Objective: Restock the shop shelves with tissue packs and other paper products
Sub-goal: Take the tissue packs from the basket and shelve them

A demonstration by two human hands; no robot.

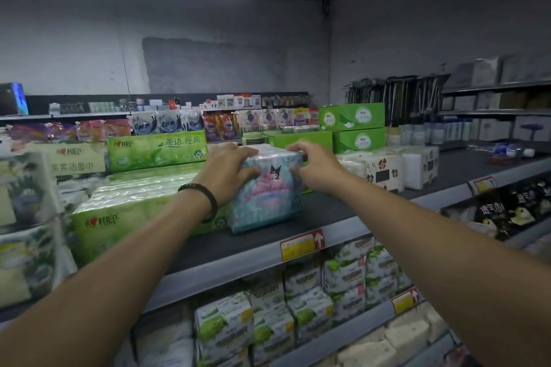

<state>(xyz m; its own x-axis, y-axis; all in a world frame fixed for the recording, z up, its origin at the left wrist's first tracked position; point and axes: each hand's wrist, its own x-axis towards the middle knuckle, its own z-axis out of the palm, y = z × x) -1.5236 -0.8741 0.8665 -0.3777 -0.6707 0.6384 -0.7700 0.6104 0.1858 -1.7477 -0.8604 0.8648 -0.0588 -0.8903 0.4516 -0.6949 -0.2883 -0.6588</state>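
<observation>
Mid-placement, with left grip (227, 170) and right grip (316, 166) clutching the blue tissue pack (268, 202) just beside the green packs (134, 205), probably needs nudging flush, then releasing.

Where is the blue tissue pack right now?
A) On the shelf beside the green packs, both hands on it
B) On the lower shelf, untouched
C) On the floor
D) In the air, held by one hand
A: the blue tissue pack stands on the dark shelf next to the green packs, with the left hand and right hand gripping its upper corners.
</observation>
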